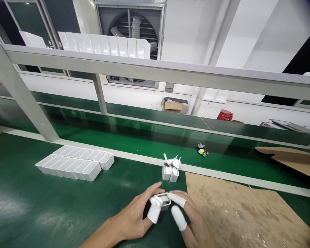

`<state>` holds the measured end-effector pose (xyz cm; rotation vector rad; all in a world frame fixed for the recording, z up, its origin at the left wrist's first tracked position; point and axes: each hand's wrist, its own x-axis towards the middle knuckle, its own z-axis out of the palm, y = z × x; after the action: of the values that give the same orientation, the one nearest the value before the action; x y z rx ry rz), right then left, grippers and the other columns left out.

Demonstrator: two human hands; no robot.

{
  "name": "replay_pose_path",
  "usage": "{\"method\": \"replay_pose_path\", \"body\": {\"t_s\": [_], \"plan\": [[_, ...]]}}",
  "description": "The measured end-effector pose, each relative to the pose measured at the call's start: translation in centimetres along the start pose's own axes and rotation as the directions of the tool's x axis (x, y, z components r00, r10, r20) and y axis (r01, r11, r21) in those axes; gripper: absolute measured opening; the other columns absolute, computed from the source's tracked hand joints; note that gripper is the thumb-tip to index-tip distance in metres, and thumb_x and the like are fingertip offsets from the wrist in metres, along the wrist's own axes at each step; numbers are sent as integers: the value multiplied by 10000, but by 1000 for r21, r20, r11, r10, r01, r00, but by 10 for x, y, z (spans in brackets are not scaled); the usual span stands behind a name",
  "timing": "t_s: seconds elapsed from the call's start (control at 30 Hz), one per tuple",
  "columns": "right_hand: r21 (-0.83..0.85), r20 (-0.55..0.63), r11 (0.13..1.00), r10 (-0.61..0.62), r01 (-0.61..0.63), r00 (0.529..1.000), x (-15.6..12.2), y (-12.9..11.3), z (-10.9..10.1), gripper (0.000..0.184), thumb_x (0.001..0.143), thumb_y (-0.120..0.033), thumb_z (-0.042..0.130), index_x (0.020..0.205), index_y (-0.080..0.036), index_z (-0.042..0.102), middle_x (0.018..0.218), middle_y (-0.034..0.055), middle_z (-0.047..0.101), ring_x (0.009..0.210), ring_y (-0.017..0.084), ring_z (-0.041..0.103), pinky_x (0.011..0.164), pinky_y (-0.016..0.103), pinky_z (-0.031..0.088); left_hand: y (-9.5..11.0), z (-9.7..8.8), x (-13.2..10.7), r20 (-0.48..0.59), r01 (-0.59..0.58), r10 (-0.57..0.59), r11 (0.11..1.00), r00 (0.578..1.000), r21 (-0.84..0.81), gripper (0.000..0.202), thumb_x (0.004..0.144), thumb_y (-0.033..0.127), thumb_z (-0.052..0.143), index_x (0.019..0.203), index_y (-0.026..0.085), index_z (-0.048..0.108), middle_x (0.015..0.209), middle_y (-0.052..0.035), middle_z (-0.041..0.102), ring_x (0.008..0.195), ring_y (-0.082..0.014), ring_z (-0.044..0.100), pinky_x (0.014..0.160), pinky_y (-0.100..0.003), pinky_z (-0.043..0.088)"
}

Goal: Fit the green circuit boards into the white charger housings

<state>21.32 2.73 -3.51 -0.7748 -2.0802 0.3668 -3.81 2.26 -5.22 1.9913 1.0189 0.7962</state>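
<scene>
My left hand [134, 215] is closed around a small white plastic housing [166, 206], its thumb in a white finger cot on the near side. Inside the housing are pale and dark parts I cannot make out, and a white looped piece [157, 201] lies over its left end. At the right rim, my right hand [195, 220] touches the housing with a cot-covered index fingertip. Its thumb, also in a cot, stands apart from it. Just beyond, two similar housings [166, 174] stand upright with white plug parts sticking out of their tops.
Rows of open white housings [74, 166] stand left on the green table. A stained cardboard sheet [229, 206] lies right. On the green belt [134, 144] behind are a small circuit board [203, 152] and a plug part [200, 145]. A grey rail [155, 69] crosses above.
</scene>
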Motion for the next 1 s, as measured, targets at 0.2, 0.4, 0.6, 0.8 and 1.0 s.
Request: {"method": "replay_pose_path", "body": {"t_s": [0.2,0.4,0.6,0.8,1.0], "plan": [[-43,157,999,-9,16,987,-6,9,13,475,1055,-146,483,1515,-258,527,1539,128,580,1390,260,615,1121,375,573,7,-3,4,-47,33,-45,973,998,-230,705,1038,292,565,1650,374,224,1589,-125,517,1434,-328,551,1230,-644,417],[-85,112,981,-166,176,980,-1,6,20,471,1007,-39,408,1421,-174,585,1255,152,683,1037,236,750,868,306,678,8,-4,1,-100,70,-102,958,990,-279,767,1030,538,672,1649,320,275,1575,-170,526,1468,-363,506,1230,-626,412],[-47,49,994,-99,101,994,-3,7,13,457,1022,-48,483,1433,-231,557,1334,134,645,1104,237,731,924,322,669,4,-3,1,-170,31,-74,970,983,-241,980,868,624,861,1628,384,291,1512,-103,576,1356,-354,580,1200,-588,422],[-53,138,993,-93,101,986,-6,11,22,476,998,-46,405,1399,-235,578,1208,112,676,935,219,744,779,314,689,1,3,4,-209,23,-66,979,976,-204,815,920,346,784,1603,370,340,1364,-62,603,1186,-267,633,1123,-493,475],[-101,78,989,-103,110,992,-13,19,18,390,1093,-151,433,1445,-269,554,1309,101,689,1088,228,759,878,271,673,-13,9,11,-182,65,-128,946,975,-319,986,832,482,886,1615,273,325,1265,-96,658,1106,-296,637,1075,-525,483]]}}
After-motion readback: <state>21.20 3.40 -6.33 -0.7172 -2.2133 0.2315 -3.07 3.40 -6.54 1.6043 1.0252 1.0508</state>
